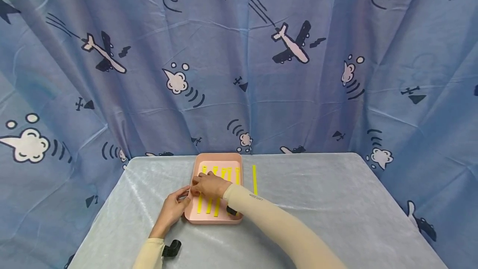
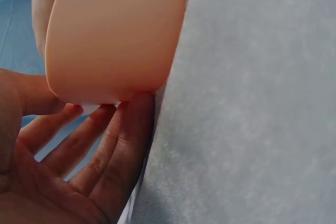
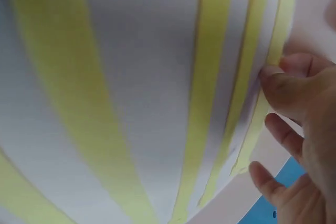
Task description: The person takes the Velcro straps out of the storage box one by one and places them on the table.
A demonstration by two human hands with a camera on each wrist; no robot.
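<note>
A pink rectangular tray (image 1: 213,220) stands at the back of the table, with several narrow yellow strips (image 1: 216,209) lying lengthwise on its pale floor. My left hand (image 1: 173,207) holds the tray's left side, thumb at the rim and fingers against the outer wall, as the left wrist view shows. Reaching across the tray, my right hand (image 1: 210,185) is at the leftmost strip (image 3: 251,129). In the right wrist view its thumb and index finger pinch that strip's edge, while the other fingers lie loosely curled beside it. The right forearm hides part of the tray's right side.
Another yellow strip (image 1: 255,179) lies on the table right of the tray. The table (image 1: 317,202) has a pale grey cloth. A blue patterned curtain (image 1: 239,61) hangs behind it. A black wrist camera (image 1: 171,248) sits on the left sleeve.
</note>
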